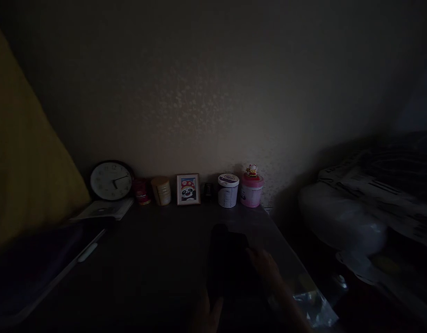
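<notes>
In the dim light a black, dark-sided object (229,263) lies on or just over the dark table (157,259); its kind is too dark to make out. It has a rounded bump at its far left corner. My right hand (265,266) grips its right edge, fingers closed around the side. At the near left corner my left hand (210,312) has its thumb on the object, and its other fingers are lost in shadow.
Along the wall stand a clock (112,181), a red can (141,192), a yellow canister (161,191), a framed panda picture (188,189), a white tub (228,190) and a pink tub (251,192) topped by a figurine (252,170). Clear plastic (313,307) lies near right.
</notes>
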`<act>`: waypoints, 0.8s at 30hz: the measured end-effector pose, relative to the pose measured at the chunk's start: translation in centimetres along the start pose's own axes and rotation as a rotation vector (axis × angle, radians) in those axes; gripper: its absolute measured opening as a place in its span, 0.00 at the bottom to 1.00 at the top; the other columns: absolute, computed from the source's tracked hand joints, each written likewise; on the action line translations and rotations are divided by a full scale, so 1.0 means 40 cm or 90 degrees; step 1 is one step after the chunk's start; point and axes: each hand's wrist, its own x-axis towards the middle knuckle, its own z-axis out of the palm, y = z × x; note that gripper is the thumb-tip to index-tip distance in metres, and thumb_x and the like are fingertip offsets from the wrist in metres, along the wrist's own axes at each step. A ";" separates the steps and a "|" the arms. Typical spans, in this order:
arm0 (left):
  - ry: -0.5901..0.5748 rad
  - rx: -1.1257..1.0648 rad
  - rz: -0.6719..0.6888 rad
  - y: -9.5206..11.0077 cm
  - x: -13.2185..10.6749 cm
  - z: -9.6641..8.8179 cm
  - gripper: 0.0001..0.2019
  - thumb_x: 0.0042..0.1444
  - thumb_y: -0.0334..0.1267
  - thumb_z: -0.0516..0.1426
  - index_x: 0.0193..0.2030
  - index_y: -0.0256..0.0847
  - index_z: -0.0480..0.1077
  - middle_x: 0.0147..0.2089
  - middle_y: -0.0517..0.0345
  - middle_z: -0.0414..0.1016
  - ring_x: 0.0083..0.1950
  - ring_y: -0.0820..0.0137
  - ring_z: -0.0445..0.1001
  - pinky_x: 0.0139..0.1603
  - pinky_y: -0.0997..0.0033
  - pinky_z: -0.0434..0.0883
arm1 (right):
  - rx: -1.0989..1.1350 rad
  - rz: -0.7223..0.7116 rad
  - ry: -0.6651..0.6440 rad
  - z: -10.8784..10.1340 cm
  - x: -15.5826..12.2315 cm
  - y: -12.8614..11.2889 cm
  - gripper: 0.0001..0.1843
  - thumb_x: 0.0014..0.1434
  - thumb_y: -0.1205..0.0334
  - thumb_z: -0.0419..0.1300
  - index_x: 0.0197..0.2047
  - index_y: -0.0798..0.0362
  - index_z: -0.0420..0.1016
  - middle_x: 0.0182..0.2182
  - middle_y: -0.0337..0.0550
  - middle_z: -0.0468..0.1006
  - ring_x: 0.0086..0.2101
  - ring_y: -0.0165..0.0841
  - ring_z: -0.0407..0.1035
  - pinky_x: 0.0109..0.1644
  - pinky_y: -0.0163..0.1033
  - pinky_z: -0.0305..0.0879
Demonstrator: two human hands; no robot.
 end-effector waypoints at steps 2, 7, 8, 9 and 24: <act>-0.013 -0.018 -0.024 0.003 0.005 -0.001 0.34 0.54 0.48 0.46 0.63 0.29 0.45 0.66 0.43 0.44 0.67 0.61 0.43 0.65 0.61 0.44 | 0.027 0.001 -0.018 -0.001 0.004 0.001 0.18 0.58 0.53 0.47 0.40 0.54 0.73 0.37 0.49 0.77 0.38 0.37 0.71 0.36 0.35 0.61; -0.036 -0.058 -0.043 -0.004 0.015 -0.001 0.36 0.52 0.50 0.49 0.63 0.31 0.46 0.67 0.44 0.42 0.66 0.60 0.44 0.65 0.60 0.43 | 0.097 -0.024 -0.007 0.014 0.024 0.005 0.18 0.56 0.55 0.49 0.43 0.55 0.73 0.38 0.50 0.77 0.37 0.37 0.71 0.37 0.35 0.61; -0.034 -0.053 -0.037 -0.006 0.017 0.001 0.35 0.52 0.50 0.48 0.63 0.31 0.47 0.67 0.43 0.43 0.66 0.59 0.45 0.65 0.59 0.44 | 0.106 -0.030 -0.003 0.016 0.030 0.003 0.18 0.56 0.56 0.49 0.43 0.56 0.73 0.38 0.50 0.77 0.37 0.37 0.71 0.37 0.36 0.62; -0.031 -0.043 -0.030 -0.008 0.017 0.002 0.34 0.53 0.50 0.48 0.62 0.31 0.48 0.66 0.42 0.44 0.66 0.58 0.45 0.64 0.58 0.45 | 0.121 -0.037 -0.001 0.018 0.037 -0.001 0.17 0.55 0.58 0.50 0.42 0.56 0.74 0.37 0.50 0.77 0.37 0.38 0.71 0.37 0.36 0.62; -0.004 0.021 0.069 0.023 -0.016 -0.050 0.18 0.56 0.45 0.52 0.52 0.41 0.62 0.53 0.53 0.64 0.51 0.67 0.67 0.50 0.59 0.66 | 0.211 -0.067 -0.078 0.091 0.092 -0.257 0.16 0.52 0.63 0.55 0.44 0.56 0.72 0.39 0.48 0.77 0.40 0.35 0.71 0.40 0.34 0.62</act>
